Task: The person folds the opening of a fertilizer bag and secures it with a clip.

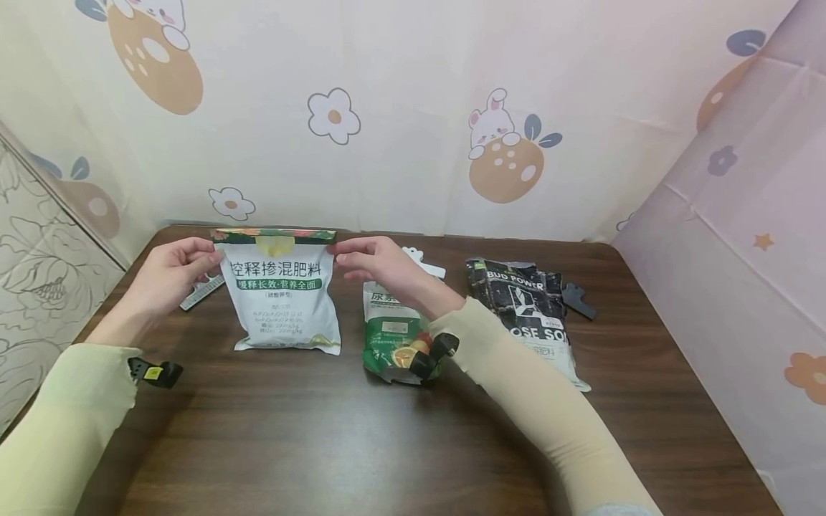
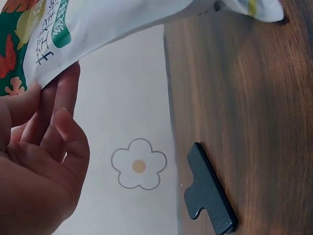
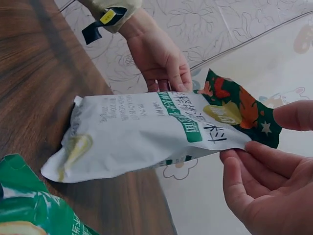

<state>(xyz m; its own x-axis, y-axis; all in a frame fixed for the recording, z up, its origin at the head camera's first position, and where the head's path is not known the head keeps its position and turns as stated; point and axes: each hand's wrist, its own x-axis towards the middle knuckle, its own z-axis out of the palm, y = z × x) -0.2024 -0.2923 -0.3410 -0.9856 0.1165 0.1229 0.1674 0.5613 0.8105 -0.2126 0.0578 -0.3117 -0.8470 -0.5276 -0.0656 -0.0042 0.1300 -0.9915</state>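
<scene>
A white bag (image 1: pixel 284 308) with a green, floral top band stands upright near the table's back left, its top held from both sides. My left hand (image 1: pixel 174 272) pinches its left upper edge; in the left wrist view that hand (image 2: pixel 44 142) has thumb and fingers at the bag's corner (image 2: pixel 112 24). My right hand (image 1: pixel 387 269) pinches the right upper edge. In the right wrist view the right hand (image 3: pixel 269 171) has fingers under the patterned band (image 3: pixel 244 110), thumb over it, and the bag (image 3: pixel 127 132) leans away from its top.
A green and white bag (image 1: pixel 393 330) lies right of the held bag, with a white clip (image 1: pixel 429 269) behind it. A black bag (image 1: pixel 529 308) lies farther right, beside a dark clip (image 1: pixel 581 301). Another clip (image 1: pixel 203 292) is behind my left hand. Patterned cloth (image 1: pixel 406 143) hangs behind the table (image 1: pixel 290 430).
</scene>
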